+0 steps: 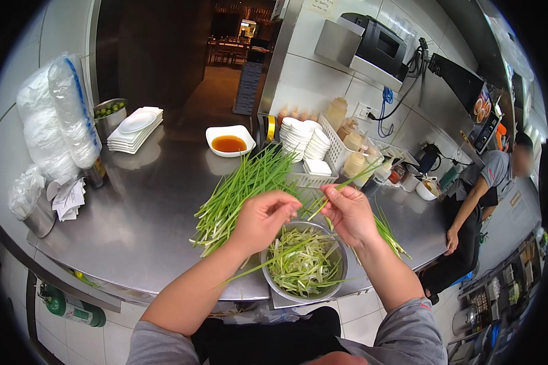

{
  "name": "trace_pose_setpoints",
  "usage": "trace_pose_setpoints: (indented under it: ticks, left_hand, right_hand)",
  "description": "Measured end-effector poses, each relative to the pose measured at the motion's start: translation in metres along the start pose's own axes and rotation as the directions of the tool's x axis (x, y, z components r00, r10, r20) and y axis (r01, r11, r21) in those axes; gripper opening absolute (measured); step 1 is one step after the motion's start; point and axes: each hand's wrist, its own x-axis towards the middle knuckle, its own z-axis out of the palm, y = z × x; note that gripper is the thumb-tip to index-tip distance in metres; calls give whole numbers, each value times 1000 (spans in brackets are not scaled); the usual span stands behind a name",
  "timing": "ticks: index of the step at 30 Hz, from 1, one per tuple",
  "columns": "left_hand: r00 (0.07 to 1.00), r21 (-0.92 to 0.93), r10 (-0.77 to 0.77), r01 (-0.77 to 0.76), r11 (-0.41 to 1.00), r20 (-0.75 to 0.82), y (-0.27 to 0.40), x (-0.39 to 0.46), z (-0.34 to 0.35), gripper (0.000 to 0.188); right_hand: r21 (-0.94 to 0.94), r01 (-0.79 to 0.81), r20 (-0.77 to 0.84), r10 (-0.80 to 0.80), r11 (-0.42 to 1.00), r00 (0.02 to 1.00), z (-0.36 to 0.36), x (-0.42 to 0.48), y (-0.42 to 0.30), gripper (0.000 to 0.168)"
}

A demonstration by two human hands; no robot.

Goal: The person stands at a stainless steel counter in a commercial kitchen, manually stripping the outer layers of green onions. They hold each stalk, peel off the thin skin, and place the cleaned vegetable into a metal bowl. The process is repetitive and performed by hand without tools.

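My right hand [348, 213] grips a few thin green chive stalks [354, 179] between thumb and fingers, above the right part of a round metal bowl [343, 273]. The bowl holds pale green and yellowish stalk trimmings [301, 264]. My left hand [269, 219] is raised over the bowl's left rim, thumb and index finger close together; whether anything is between them cannot be told. A big heap of green chives [251, 182] lies on the steel counter behind and left of my left hand. A smaller bunch of stalks [390, 232] lies right of my right wrist.
On the steel counter [132, 228] stand a white bowl of brown sauce [229, 143], stacked white plates [137, 130], small white dishes [297, 137] and squeeze bottles [354, 162]. Wrapped plastic goods [59, 118] stand far left. Another person [477, 187] sits at the right end.
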Motion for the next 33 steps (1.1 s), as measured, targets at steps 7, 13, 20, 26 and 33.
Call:
trace_pose_setpoints:
  ticks: [7,13,20,26,33]
  left_hand:
    - [868,467,-114,-145,872,483,-2,0,-1,16]
    - [963,375,-55,-50,926,264,10,1,2,29]
    - [978,176,10,-48,983,211,2,5,-4,35]
    - [976,116,18,-45,992,217,1,2,2,27]
    - [985,115,-153,143,983,85,8,3,-5,21]
  right_hand:
    - [-104,-13,-35,10,994,999,-5,-2,-5,13]
    - [-95,-63,-5,63,993,998,-8,-2,-3,13]
    - [-264,-209,57,231,942,971,6,-8,-2,13]
    - [-469,-209,206,336,858,919,24,-10,14,13]
    - [-849,447,420,-154,282,895,20,-7,-9,25]
